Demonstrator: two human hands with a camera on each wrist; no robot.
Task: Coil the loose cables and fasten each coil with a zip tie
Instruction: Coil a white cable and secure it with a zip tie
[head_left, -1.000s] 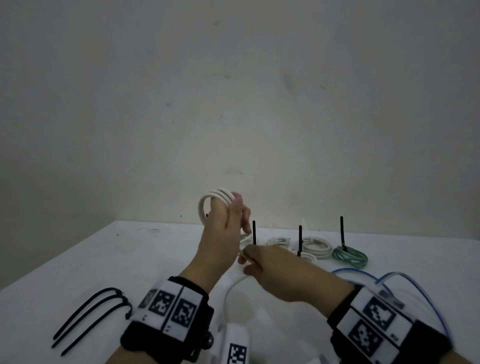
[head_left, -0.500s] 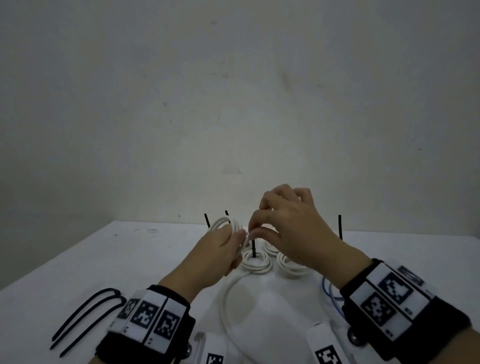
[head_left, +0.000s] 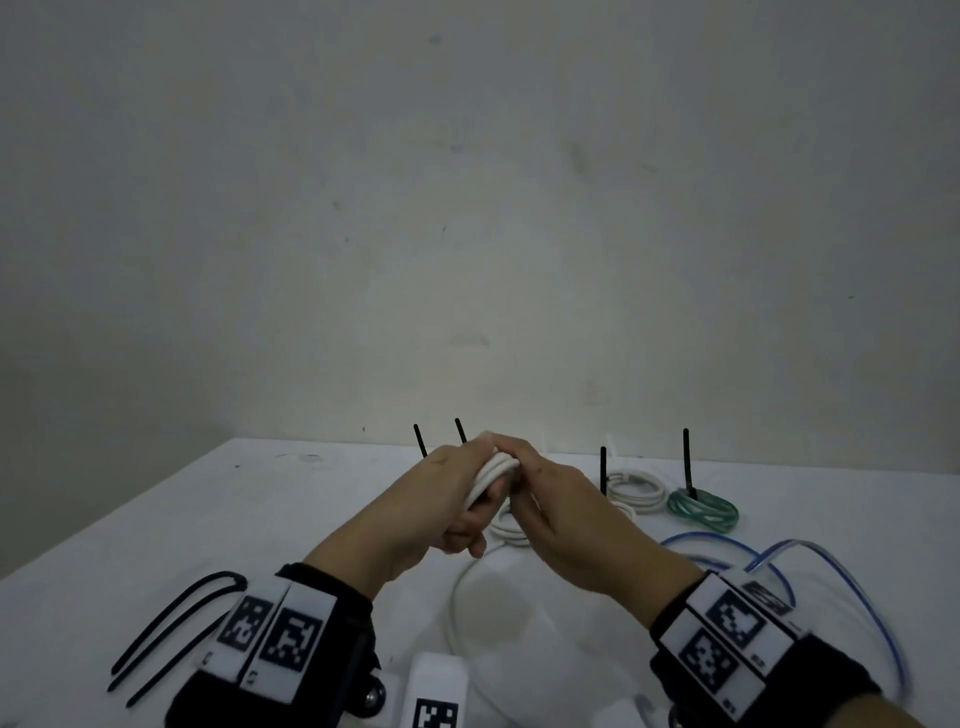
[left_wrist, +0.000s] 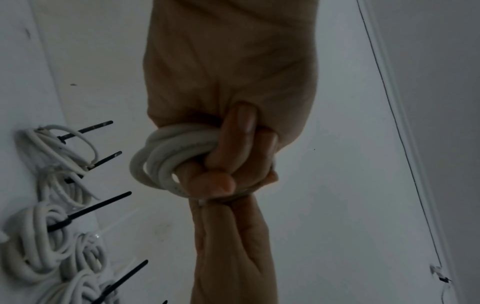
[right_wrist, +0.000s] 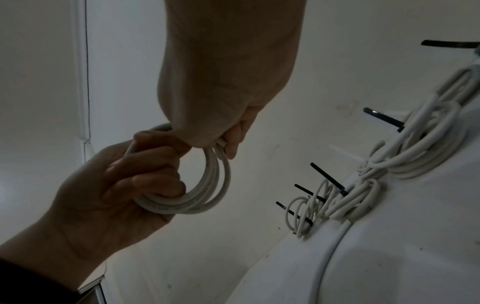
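Head view: both hands, left hand (head_left: 436, 512) and right hand (head_left: 566, 525), grip a smooth round white cable coil (head_left: 493, 470).

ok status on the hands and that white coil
Left hand grips white coil. Right hand pinches its top. No zip tie on it yet. Nothing in the way.

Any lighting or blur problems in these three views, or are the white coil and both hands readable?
Head view: dim and grey, wide-angle, but the white coil between left hand and right hand reads clearly. Left wrist view: dark, palm shadowed, tied coils at the edge soft. Right wrist view: hands backlit against the bright table; coil loops sharp.
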